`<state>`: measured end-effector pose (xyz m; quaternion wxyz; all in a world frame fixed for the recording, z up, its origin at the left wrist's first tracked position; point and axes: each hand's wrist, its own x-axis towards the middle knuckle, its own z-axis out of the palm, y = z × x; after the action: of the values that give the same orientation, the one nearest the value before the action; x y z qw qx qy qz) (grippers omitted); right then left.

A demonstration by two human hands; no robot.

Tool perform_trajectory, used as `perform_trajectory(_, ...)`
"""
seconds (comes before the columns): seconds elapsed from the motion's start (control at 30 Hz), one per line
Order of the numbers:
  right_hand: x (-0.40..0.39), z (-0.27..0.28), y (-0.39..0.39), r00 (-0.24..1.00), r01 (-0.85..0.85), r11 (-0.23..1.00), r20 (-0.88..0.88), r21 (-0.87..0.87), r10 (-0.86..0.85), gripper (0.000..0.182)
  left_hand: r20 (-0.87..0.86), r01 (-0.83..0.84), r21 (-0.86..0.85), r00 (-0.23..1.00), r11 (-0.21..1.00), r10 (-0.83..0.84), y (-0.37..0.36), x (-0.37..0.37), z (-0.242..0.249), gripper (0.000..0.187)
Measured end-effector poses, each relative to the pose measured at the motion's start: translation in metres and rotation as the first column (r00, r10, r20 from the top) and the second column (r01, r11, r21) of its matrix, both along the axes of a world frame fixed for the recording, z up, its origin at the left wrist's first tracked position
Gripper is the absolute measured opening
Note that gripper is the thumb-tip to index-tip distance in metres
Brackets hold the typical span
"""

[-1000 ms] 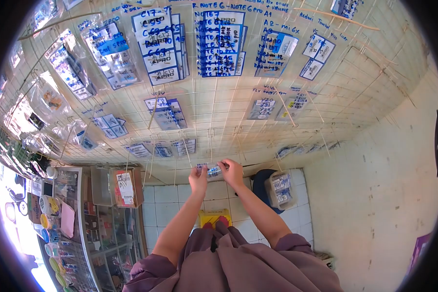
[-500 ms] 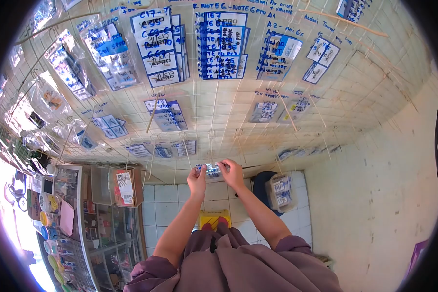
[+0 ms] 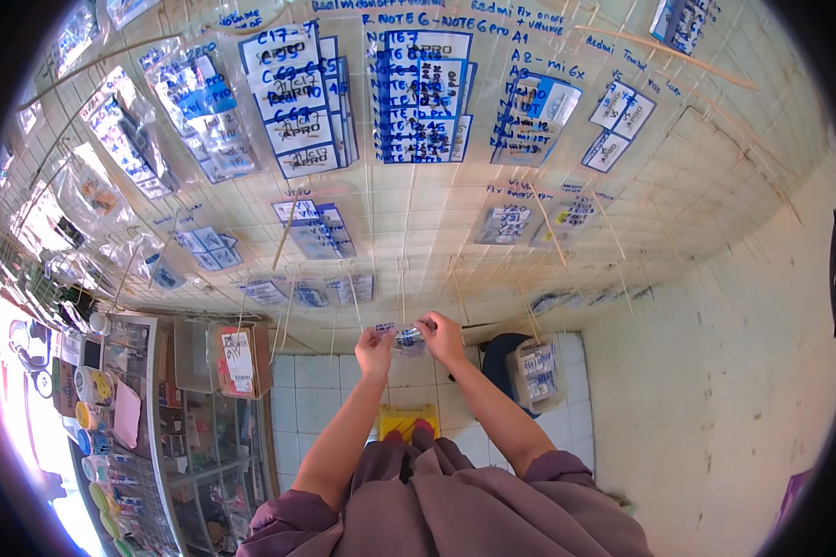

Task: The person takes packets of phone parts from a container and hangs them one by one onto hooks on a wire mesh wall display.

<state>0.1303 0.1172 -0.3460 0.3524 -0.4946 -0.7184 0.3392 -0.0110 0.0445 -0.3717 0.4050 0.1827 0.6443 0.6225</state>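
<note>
A clear packet (image 3: 404,336) with blue-and-white labelling is pinched. Below the grip, mauve sleeves (image 3: 344,511) and a yellow box (image 3: 409,420) are seen.

A small phone-parts shop. A wire grid (image 3: 418,232) covers the tiled wall, hung with clear packets (image 3: 297,102) bearing handwritten model codes. Left of the grid and below it stands a glass display counter (image 3: 186,436) stocked with small goods, a cardboard box (image 3: 240,357) on top.
</note>
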Motion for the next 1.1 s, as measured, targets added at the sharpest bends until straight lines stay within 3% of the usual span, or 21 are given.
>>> perform_trajectory(0.03,0.0,-0.003,0.004,1.0,-0.003,1.0,0.0,0.002,0.003,0.018,0.0,-0.003,0.002,1.0,1.0,0.003,0.002,-0.001,0.002,0.026)
perform_trajectory(0.1,0.0,-0.004,0.012,0.997,0.003,0.981,0.069,0.194,-0.017,0.019,-0.364,-0.134,-0.323,0.931,0.937,0.008,0.008,-0.001,0.006,0.029)
perform_trajectory(0.13,0.0,-0.002,0.015,0.997,0.001,0.98,0.07,0.197,-0.016,0.019,-0.363,-0.135,-0.321,0.932,0.938,0.01,0.014,-0.003,-0.004,0.029)
perform_trajectory(0.2,-0.003,0.0,0.02,0.963,0.089,0.886,0.189,0.456,-0.194,0.019,-0.289,-0.172,-0.287,0.954,0.942,0.086,0.026,-0.008,-0.017,0.029)
perform_trajectory(0.23,-0.006,0.002,0.023,0.963,0.086,0.885,0.19,0.457,-0.191,0.019,-0.287,-0.174,-0.286,0.954,0.942,0.089,0.031,-0.007,-0.019,0.029)
perform_trajectory(0.3,-0.014,0.003,0.03,0.979,0.177,0.984,0.105,-0.021,-0.174,0.019,-0.005,-0.123,-0.244,0.992,0.962,0.126,0.043,-0.008,-0.021,0.028)
perform_trajectory(0.33,-0.018,0.004,0.034,0.98,0.174,0.985,0.105,-0.02,-0.171,0.019,-0.004,-0.126,-0.243,0.992,0.962,0.129,0.05,-0.008,-0.022,0.028)
perform_trajectory(0.4,-0.027,0.004,0.041,0.96,0.28,0.957,0.015,-0.073,-0.28,0.023,0.207,-0.128,-0.203,0.963,0.971,0.171,0.064,-0.008,-0.025,0.029)
perform_trajectory(0.43,-0.031,-0.005,0.047,0.961,0.277,0.958,0.014,-0.069,-0.276,0.023,0.208,-0.132,-0.199,0.963,0.971,0.173,0.072,-0.006,-0.021,0.029)
perform_trajectory(0.5,-0.04,-0.026,0.063,0.903,0.242,0.91,-0.266,-0.336,-0.338,0.024,0.393,-0.207,-0.12,0.888,0.971,0.238,0.086,-0.003,-0.014,0.028)
perform_trajectory(0.53,-0.044,-0.032,0.07,0.904,0.239,0.912,-0.267,-0.332,-0.334,0.024,0.394,-0.21,-0.116,0.887,0.971,0.24,0.094,-0.004,-0.016,0.028)
perform_trajectory(0.6,-0.053,-0.041,0.082,0.799,0.196,0.893,-0.461,-0.406,-0.385,0.022,0.44,-0.26,-0.113,0.852,0.959,0.283,0.109,-0.006,-0.016,0.025)
perform_trajectory(0.83,-0.063,-0.052,0.104,0.832,0.27,0.873,-0.357,-0.406,-0.424,0.021,0.533,-0.218,-0.086,0.814,0.972,0.23,0.124,-0.015,-0.019,0.03)
perform_trajectory(0.93,-0.062,-0.048,0.097,0.829,0.291,0.881,-0.362,-0.374,-0.427,0.023,0.569,-0.291,-0.064,0.775,0.955,0.275,0.12,-0.011,-0.016,0.04)
perform_trajectory(1.03,-0.056,-0.042,0.078,0.843,0.23,0.884,-0.372,-0.406,-0.39,0.036,0.522,-0.29,-0.078,0.803,0.954,0.286,0.108,-0.007,-0.016,0.038)
perform_trajectory(1.1,-0.053,-0.04,0.061,0.814,0.217,0.871,-0.412,-0.44,-0.41,0.055,0.515,-0.254,-0.121,0.811,0.96,0.279,0.1,-0.008,-0.019,0.04)
